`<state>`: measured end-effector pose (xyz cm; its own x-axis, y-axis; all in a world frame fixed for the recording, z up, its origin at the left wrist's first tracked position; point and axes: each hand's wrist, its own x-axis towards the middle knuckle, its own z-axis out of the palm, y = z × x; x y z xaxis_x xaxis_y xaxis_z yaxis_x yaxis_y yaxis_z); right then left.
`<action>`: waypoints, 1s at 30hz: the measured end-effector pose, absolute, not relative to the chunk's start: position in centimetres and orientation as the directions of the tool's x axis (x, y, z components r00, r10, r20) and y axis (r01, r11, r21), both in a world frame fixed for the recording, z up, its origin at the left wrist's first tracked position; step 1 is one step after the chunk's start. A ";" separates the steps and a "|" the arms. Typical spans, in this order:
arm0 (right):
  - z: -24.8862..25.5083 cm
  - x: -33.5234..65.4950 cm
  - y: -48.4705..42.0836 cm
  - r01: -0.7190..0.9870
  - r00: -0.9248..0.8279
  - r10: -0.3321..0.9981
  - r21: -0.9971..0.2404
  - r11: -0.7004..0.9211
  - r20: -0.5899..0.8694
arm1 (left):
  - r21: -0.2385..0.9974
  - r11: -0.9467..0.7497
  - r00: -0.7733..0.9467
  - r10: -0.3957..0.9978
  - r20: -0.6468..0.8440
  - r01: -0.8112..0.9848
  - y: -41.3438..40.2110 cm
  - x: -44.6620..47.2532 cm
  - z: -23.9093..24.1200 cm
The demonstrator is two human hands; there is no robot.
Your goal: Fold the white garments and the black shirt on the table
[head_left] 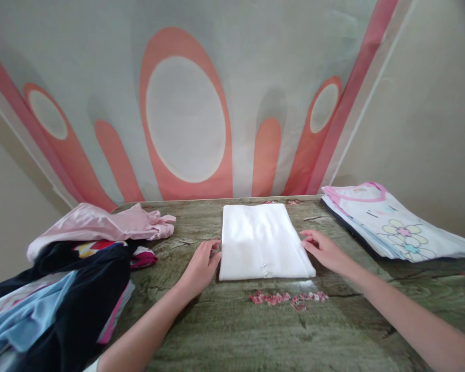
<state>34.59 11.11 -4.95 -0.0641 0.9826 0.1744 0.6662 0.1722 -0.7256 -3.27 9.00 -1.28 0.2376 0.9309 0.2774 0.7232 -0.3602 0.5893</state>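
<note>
The folded white garment (261, 237) lies with its far edge near the back of the wood-grain tabletop (232, 330), wider room before it. Left hand (201, 264) and right hand (325, 250), loosely open, border its sides; rumpled clothes (89, 289) lie left, folded shirts (380, 222) right.

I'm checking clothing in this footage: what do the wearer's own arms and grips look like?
The left grip and right grip are bare human hands with slender fingers; no gloves, rings or bracelets show. The forearms are uncovered. A sliver of pale sleeve shows on each arm; its cut can't be told.
</note>
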 end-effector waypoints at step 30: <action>-2.2 33.5 3.6 0.347 -0.376 0.926 -0.922 0.169 0.029 | 0.834 -0.232 0.259 0.959 0.111 0.500 5.9 -2.4 -0.5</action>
<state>33.49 3.63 -2.18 -0.3758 0.9263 0.0286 0.3471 0.1693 -0.9224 -2.41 5.91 -0.52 0.2595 0.9594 0.1109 0.5001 -0.2317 0.8344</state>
